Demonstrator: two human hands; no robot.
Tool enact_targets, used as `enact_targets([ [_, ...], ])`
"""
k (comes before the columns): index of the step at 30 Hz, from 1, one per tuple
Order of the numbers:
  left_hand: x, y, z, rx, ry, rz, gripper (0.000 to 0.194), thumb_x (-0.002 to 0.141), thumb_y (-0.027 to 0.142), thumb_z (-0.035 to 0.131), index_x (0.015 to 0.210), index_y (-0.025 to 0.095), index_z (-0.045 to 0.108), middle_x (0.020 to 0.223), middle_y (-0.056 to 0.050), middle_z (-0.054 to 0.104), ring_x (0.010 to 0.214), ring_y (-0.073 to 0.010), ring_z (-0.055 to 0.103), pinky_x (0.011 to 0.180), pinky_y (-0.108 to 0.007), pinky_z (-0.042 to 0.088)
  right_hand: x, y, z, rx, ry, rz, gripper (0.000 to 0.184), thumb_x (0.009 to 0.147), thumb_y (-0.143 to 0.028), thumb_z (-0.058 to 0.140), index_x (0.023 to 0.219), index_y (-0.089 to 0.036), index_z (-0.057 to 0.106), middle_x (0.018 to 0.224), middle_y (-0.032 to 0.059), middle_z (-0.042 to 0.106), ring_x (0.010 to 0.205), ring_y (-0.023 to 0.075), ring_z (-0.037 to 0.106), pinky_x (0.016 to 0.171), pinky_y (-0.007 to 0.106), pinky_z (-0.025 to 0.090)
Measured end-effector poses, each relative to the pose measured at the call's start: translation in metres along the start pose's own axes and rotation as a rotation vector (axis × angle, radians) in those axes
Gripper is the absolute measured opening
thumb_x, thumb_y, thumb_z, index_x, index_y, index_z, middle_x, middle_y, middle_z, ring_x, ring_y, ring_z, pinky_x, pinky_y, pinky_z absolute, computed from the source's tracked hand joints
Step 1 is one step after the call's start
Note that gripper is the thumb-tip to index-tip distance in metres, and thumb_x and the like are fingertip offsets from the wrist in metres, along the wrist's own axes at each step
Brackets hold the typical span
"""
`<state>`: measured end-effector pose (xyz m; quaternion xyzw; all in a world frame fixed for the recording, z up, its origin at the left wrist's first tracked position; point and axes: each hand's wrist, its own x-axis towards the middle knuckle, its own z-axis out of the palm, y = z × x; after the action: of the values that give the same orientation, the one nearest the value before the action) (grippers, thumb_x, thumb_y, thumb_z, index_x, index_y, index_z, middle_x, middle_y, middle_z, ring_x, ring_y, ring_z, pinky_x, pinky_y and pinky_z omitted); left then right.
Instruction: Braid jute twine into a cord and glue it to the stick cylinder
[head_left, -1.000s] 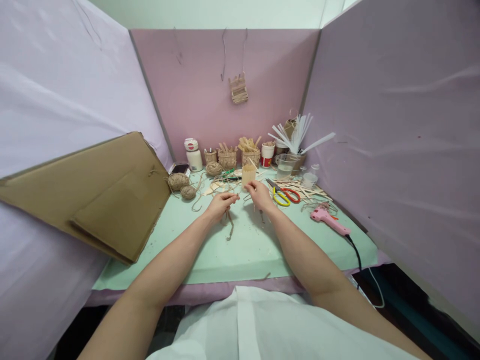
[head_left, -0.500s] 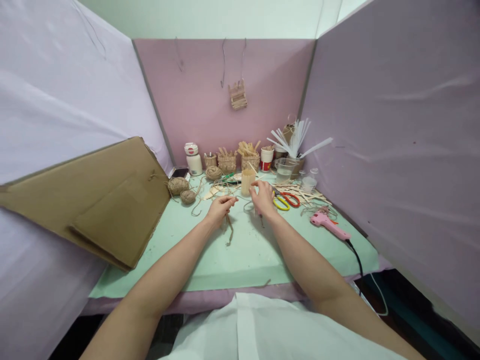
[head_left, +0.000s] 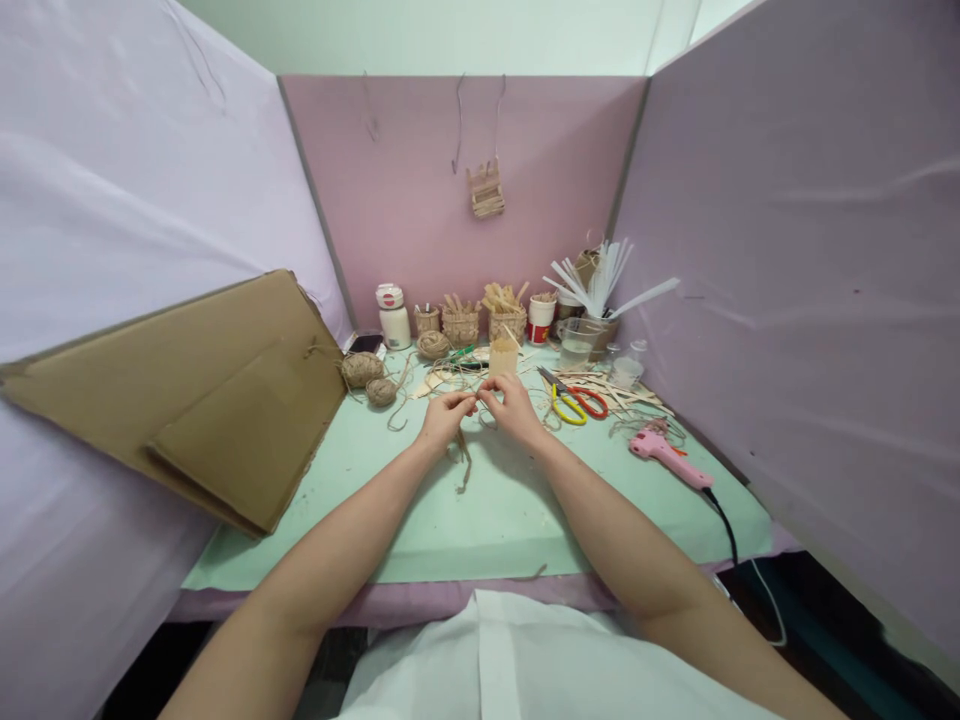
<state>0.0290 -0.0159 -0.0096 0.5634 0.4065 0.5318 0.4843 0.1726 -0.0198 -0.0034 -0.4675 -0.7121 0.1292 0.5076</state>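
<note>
My left hand (head_left: 444,418) and my right hand (head_left: 511,406) meet over the green mat (head_left: 495,510), fingertips pinched together on a length of jute twine (head_left: 463,462). The twine's loose end hangs down from the left hand onto the mat. Just beyond the hands stands a small pale cup (head_left: 503,355). More twine loops lie on the mat behind them.
Two twine balls (head_left: 362,368) lie at the left beside a leaning cardboard sheet (head_left: 202,390). Yellow and red scissors (head_left: 571,402), wooden sticks and a pink glue gun (head_left: 664,451) with its cord are at the right. Small baskets, cups and a white bottle (head_left: 393,314) line the back wall.
My right hand has moved left from the pale cup to meet my left hand, and both now pinch the twine. The camera has shifted slightly.
</note>
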Motion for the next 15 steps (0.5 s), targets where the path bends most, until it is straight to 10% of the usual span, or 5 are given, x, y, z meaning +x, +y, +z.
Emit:
enact_targets([
  [15,0.0043,0.0004,-0.0051,0.258,-0.027,0.104,0.015,0.068,0.028,0.061,0.058,0.016,0.059,0.059,0.001,0.054,0.06,-0.0122,0.045,0.061,-0.025,0.035,0.0003,-0.0002,0.0009,0.002,-0.143,-0.042,0.012,0.084,-0.023,0.048,0.074,-0.019,0.053,0.077,0.0019,0.054,0.081,0.0167,0.047,0.076,0.03,0.034],
])
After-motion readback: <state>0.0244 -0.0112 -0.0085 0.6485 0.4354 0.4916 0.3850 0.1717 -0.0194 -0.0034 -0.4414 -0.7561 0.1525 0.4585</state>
